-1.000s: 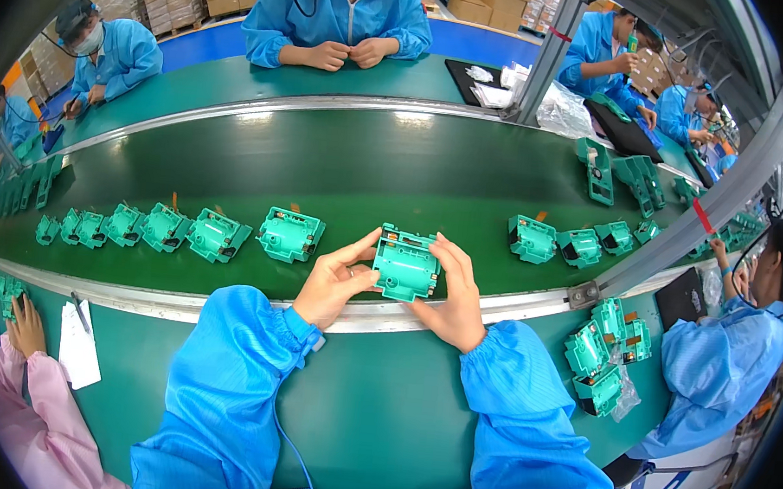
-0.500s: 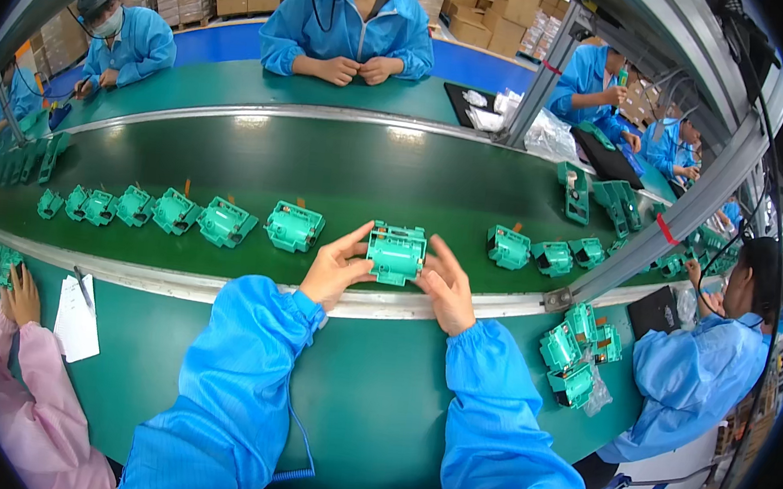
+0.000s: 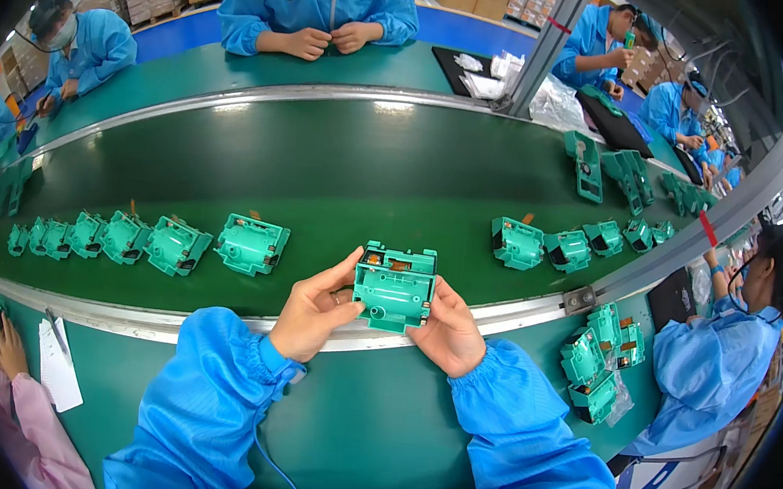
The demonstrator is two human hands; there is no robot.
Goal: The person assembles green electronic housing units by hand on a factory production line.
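Observation:
Between my two hands is a green plastic housing [image 3: 394,293] with dark slots and orange-brown parts along its far edge. My left hand [image 3: 313,307] grips its left side, the thumb lying against the near left corner. On the opposite side my right hand [image 3: 451,328] closes round the housing, its fingers partly hidden behind it. I hold it over the near metal rail of the conveyor belt. The closest like housing on the left, a green housing [image 3: 252,244], lies on the belt. To the right another green housing [image 3: 516,243] rests there too.
More housings line the green belt [image 3: 324,159] on both sides. A cluster of housings [image 3: 597,360] sits on my bench at right, near a slanting metal post [image 3: 688,257]. A white paper pad [image 3: 59,364] with a pen lies left. Co-workers sit around the line.
My hands and the housing have come closer, and my right fingers, spread before, now close on its side. The view has shifted, and the housings on the belt appear further left.

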